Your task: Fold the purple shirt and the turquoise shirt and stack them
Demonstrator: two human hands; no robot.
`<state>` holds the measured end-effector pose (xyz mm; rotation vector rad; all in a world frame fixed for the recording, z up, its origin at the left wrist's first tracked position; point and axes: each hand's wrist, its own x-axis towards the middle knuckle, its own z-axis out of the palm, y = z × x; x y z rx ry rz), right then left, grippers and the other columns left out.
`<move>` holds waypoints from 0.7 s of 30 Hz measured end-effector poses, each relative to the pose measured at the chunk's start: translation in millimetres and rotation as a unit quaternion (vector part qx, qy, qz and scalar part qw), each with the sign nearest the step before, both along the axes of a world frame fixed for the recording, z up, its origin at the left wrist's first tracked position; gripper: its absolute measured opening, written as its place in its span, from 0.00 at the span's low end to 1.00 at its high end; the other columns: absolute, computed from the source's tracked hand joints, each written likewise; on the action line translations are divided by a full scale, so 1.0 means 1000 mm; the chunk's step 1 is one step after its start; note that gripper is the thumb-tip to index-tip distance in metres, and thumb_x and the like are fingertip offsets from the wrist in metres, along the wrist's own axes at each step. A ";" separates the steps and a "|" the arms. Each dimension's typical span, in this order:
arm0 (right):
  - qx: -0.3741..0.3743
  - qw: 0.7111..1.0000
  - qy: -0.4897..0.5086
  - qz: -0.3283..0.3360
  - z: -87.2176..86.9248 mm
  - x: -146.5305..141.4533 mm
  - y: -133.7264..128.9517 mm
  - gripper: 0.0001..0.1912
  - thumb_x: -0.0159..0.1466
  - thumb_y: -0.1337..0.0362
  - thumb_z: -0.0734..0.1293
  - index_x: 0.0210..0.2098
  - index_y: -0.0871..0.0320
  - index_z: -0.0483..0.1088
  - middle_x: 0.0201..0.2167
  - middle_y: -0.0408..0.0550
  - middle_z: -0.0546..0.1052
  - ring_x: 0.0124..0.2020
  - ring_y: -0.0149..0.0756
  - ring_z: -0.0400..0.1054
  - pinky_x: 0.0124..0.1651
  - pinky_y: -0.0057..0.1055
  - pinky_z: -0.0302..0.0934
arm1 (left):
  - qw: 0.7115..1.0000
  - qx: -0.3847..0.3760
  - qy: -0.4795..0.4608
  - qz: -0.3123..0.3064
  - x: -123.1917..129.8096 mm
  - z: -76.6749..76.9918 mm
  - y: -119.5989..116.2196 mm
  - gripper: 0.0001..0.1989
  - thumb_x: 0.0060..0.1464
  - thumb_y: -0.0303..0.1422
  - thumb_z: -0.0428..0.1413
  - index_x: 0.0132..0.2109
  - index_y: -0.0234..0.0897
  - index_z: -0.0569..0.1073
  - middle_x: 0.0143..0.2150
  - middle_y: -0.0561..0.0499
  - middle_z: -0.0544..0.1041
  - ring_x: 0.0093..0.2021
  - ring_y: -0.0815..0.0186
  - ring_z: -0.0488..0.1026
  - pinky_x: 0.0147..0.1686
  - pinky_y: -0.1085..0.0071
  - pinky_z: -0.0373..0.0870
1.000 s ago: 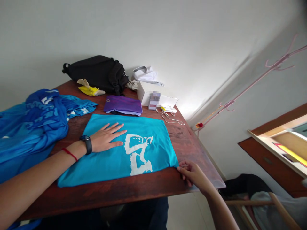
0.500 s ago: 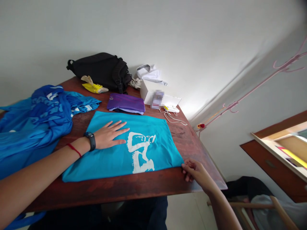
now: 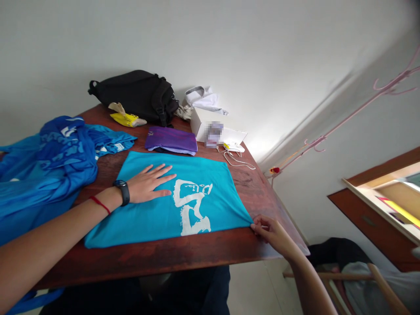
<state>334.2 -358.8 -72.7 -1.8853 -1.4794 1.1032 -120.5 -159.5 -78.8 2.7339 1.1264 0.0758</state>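
A turquoise T-shirt [image 3: 147, 223] with a white print lies folded flat on the dark wooden table [image 3: 183, 258]. My left hand [image 3: 149, 184] rests palm down on its left part, fingers spread. At the shirt's near right corner, my right hand [image 3: 267, 232] pinches the cloth and stretches it into a point. A heap of blue clothes [image 3: 62, 162] lies to the left. Behind the shirt sits a folded purple garment [image 3: 170, 139], with lighter and dark cloth under it.
A black backpack [image 3: 134, 94], a yellow packet [image 3: 124, 119], a white box [image 3: 199, 122] and a white cable [image 3: 241, 163] lie toward the back. A pink coat stand [image 3: 318, 142] leans across the right side. Below it are a wooden chair [image 3: 348, 276] and part of a person [image 3: 370, 286].
My right hand has pulled the shirt's corner slightly to the right, and the cloth there is tauter. My left hand stays flat in place.
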 end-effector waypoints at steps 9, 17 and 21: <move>0.152 0.965 -0.211 0.010 0.029 -0.048 0.021 0.22 0.67 0.45 0.62 0.48 0.55 0.71 0.41 0.53 0.77 0.41 0.46 0.72 0.42 0.39 0.68 | 1.000 -0.016 -0.007 0.009 0.002 0.004 -0.004 0.36 0.62 0.61 0.42 0.72 0.53 0.52 0.75 0.52 0.41 0.74 0.50 0.38 0.68 0.48 0.33; 0.202 0.885 -0.304 0.290 0.034 -0.143 0.052 0.34 0.69 0.45 0.59 0.71 0.45 0.51 0.74 0.44 0.46 0.73 0.52 0.38 0.71 0.52 0.42 | 0.983 0.022 -0.015 0.184 -0.007 -0.009 0.008 0.39 0.64 0.58 0.34 0.74 0.43 0.44 0.75 0.46 0.41 0.74 0.48 0.38 0.66 0.42 0.38; 0.163 0.895 -0.339 0.240 0.000 -0.122 0.061 0.34 0.71 0.45 0.55 0.73 0.44 0.43 0.74 0.43 0.41 0.74 0.51 0.32 0.72 0.56 0.37 | 0.975 0.035 -0.018 0.217 -0.014 -0.015 0.015 0.40 0.64 0.59 0.33 0.74 0.41 0.46 0.75 0.44 0.42 0.74 0.49 0.38 0.67 0.43 0.38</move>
